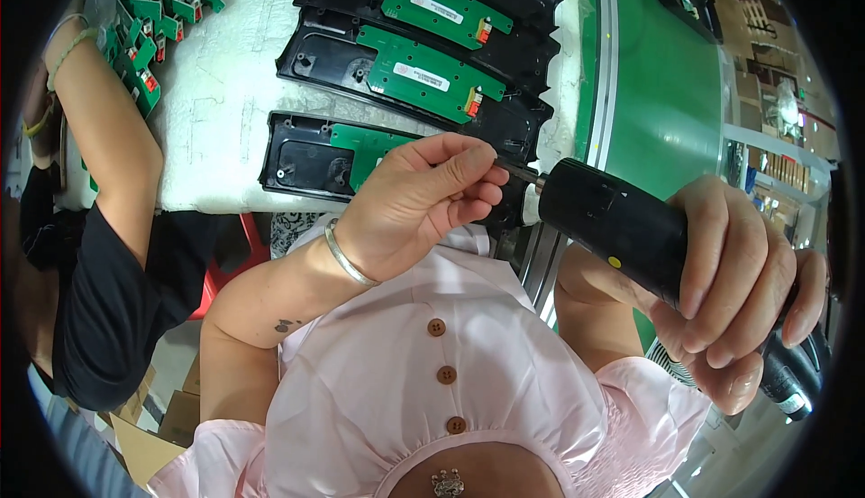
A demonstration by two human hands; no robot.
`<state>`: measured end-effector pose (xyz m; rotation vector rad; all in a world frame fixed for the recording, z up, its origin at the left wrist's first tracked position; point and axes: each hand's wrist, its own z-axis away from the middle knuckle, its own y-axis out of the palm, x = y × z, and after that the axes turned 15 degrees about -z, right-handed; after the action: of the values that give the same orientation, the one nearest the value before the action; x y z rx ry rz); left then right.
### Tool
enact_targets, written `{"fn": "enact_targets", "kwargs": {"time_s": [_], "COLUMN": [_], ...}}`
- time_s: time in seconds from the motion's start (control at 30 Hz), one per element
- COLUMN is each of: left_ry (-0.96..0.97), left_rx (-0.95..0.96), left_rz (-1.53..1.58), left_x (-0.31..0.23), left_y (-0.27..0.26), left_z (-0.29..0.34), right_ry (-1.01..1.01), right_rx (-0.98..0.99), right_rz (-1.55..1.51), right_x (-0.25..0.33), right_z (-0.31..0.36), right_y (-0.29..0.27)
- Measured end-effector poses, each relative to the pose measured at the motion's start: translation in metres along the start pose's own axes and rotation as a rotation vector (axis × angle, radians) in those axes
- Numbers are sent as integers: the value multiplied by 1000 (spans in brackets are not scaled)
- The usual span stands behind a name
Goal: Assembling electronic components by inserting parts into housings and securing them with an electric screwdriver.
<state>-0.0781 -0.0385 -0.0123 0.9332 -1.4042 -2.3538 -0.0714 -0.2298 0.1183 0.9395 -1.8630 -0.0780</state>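
Power screwdriver [617, 220], right of nearest black housing [305, 169]: right grip [741, 277] clasps its body, left grip [428, 182] pinches the bit [520, 172], tip hidden; steady, straight alignment serves best.

A pink blouse [378, 381] has brown buttons [446, 375], worn with a silver bangle [341, 260].

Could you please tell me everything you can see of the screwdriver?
The screwdriver has a thick, black, rounded body, seemingly plastic, with a yellow dot on its side and a thin metal bit at its nose. It lies aslant, nose toward the upper left. The right hand grips its body; the bit reaches the left hand, whose fingers hide its tip.
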Motion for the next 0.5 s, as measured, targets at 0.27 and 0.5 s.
{"fn": "enact_targets", "kwargs": {"time_s": [0.27,0.5], "left_ry": [-43,1], "left_rx": [-35,-186], "left_rz": [-1,99], "left_x": [6,19], "left_y": [2,6], "left_z": [12,24], "right_ry": [45,124], "right_rx": [114,178], "right_rz": [-132,46], "right_x": [-7,-21], "right_z": [3,10], "right_y": [-6,12]}}
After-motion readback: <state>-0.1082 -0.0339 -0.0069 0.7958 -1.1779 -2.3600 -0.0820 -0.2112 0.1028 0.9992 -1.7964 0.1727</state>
